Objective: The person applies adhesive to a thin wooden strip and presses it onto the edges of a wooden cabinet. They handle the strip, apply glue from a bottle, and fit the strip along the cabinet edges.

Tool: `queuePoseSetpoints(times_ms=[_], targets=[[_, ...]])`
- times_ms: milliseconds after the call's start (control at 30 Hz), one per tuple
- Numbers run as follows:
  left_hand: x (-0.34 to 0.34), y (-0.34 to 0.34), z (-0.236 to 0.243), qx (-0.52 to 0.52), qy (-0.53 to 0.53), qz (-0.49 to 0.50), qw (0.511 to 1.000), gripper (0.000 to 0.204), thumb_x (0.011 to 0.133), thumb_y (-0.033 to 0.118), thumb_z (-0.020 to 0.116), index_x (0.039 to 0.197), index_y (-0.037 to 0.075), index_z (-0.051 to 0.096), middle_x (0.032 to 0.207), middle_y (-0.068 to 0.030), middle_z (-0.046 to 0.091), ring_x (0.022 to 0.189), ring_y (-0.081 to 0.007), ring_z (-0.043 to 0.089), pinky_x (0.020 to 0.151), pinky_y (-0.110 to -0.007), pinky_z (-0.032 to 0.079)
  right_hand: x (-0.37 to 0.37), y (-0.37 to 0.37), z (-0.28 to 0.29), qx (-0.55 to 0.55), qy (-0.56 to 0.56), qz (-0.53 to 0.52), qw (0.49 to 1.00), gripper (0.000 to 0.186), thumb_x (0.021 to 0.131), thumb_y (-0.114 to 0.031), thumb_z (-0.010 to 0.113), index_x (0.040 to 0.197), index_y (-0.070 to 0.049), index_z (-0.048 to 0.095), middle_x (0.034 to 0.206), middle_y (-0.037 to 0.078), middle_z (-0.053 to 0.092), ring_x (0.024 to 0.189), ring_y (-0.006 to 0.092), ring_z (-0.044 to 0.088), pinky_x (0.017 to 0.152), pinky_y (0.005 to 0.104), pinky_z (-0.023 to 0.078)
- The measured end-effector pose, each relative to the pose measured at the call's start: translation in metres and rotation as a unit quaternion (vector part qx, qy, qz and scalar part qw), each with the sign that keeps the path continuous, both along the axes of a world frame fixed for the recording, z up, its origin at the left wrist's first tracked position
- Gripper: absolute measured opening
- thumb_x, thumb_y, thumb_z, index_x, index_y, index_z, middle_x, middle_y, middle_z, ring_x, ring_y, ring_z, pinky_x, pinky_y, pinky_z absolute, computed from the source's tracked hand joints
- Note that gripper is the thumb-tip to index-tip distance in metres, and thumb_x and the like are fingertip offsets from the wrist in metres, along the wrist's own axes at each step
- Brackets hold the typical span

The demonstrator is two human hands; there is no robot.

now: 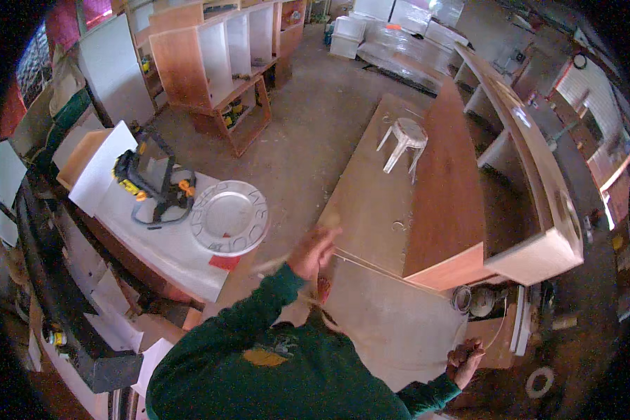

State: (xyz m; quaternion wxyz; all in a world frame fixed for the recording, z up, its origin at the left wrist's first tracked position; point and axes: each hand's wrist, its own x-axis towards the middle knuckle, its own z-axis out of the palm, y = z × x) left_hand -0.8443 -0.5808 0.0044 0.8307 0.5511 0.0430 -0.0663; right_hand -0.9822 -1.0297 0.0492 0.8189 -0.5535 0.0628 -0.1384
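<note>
Two bare hands reach out of dark green sleeves over a pale flat surface [392, 332]. The right hand [465, 362], lower and off to the right, has its fingers curled in, apparently pinching a thin pale strip [499, 331] that bows upward from it. Near that strip lie a pale ring [539, 382], farther right, and a round coil [460, 299], farther forward. The left hand [315, 254] is raised ahead of the body, its fingers bent and blurred; whether they grip anything, I cannot tell.

To the left, a white-topped counter [206, 280] carries a round silvery-white dish [229, 218] with dark lettering on its rim and, just beside it, a black-and-yellow tool [162, 189]. Beyond the hands, a light brown board [367, 203] lies alongside a reddish-brown panel [449, 203], with a long wooden shelf unit [532, 255] to the panel's right. A white stool [407, 133] stands on the board.

Farther back are an open cabinet [180, 66] with white partitions and a plastic-wrapped stack [406, 54].
</note>
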Motion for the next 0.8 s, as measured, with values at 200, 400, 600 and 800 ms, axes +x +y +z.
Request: queuePoseSetpoints(times_ms=[200,400,600,800], targets=[[0.175,0.085,0.069,-0.079,-0.117,0.202,0.969,0.040,0.098,0.035,0.049,0.128,0.008,0.055,0.069,0.0060,0.044,0.056,-0.0039,0.039,0.047,-0.019,0.034,0.243,0.044,0.030,-0.035,-0.044,0.091,0.994,0.048,0.089,-0.057,0.055,0.106,-0.013,0.049,0.065,-0.006,0.039,0.046,0.0034,0.030,0.039,0.0194,0.025],[0.261,0.192,0.127,-0.009,-0.207,0.421,0.883,0.041,0.096,0.035,0.052,0.125,0.006,0.057,0.070,0.0070,0.044,0.056,-0.0052,0.039,0.048,-0.022,0.034,0.459,0.086,0.037,-0.254,-0.072,0.076,0.962,0.045,0.092,-0.056,0.053,0.102,-0.012,0.051,0.061,-0.008,0.039,0.046,0.0032,0.034,0.040,0.0204,0.026],[0.332,0.311,0.133,-0.059,-0.257,0.535,0.802,0.034,0.096,0.028,0.053,0.123,0.008,0.058,0.070,0.0087,0.042,0.058,-0.0051,0.038,0.049,-0.020,0.033,0.586,0.211,0.054,-0.171,-0.032,0.023,0.985,0.029,0.097,-0.038,0.051,0.103,-0.010,0.054,0.068,-0.005,0.045,0.055,0.0052,0.040,0.047,0.0215,0.032],[0.418,0.427,0.149,0.048,-0.178,0.686,0.704,0.031,0.098,0.025,0.052,0.124,0.009,0.058,0.080,0.0065,0.053,0.062,-0.0028,0.040,0.052,-0.019,0.033,0.717,0.284,0.065,-0.141,0.009,0.058,0.988,0.018,0.098,-0.029,0.054,0.099,-0.012,0.059,0.076,-0.005,0.051,0.061,0.0056,0.043,0.051,0.0210,0.032]])
